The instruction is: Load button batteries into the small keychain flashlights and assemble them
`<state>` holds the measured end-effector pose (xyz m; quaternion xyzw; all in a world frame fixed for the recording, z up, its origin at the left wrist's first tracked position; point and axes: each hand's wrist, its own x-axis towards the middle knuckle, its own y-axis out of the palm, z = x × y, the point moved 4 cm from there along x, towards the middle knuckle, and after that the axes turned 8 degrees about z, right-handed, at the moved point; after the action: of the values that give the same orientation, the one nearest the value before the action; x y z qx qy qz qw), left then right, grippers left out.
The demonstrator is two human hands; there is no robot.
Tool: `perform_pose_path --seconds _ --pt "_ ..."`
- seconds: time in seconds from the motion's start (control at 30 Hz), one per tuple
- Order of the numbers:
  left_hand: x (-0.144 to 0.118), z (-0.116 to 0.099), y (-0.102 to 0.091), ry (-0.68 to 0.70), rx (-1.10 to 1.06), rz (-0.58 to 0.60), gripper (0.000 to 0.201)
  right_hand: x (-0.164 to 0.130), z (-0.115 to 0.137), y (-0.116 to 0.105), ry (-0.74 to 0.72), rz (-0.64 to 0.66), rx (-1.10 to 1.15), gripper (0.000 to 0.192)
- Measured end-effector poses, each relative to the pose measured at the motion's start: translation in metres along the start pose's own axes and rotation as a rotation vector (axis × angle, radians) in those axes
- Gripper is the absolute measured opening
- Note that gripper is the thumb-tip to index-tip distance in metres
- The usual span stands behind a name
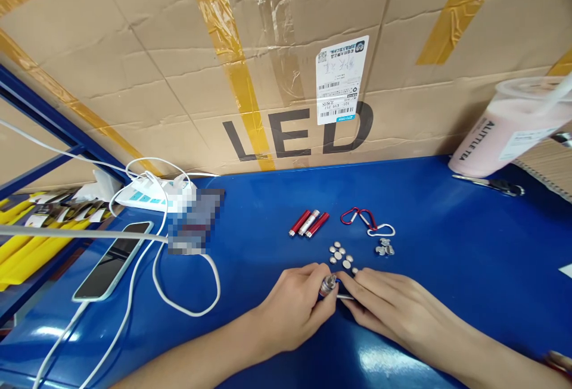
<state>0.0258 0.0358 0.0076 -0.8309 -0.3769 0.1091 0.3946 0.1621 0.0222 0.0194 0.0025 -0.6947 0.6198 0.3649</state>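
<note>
Blue table (447,246) | cardboard box (179,67) behind | both hands' (295,305) grip pinching small flashlight (328,285)

head cam, looks fwd/down, close over table (447,228).
</note>
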Motion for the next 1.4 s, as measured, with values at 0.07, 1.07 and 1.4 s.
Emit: perform_pose_path --seconds 0.07,1.07,1.4 --pt "0.000 0.000 -0.001 0.003 0.010 -0.001 0.026 0.000 0.000 0.000 -0.002 -0.005 0.015 0.024" --pt "-0.003 -0.002 -0.001 0.039 0.025 -0.006 0.015 -0.007 -0.013 -0.009 0.128 -0.204 -0.027 0.013" --pt "-0.001 -0.005 0.004 0.115 0.242 0.037 0.024 -0.004 -0.009 -0.009 0.103 -0.140 0.013 0.015"
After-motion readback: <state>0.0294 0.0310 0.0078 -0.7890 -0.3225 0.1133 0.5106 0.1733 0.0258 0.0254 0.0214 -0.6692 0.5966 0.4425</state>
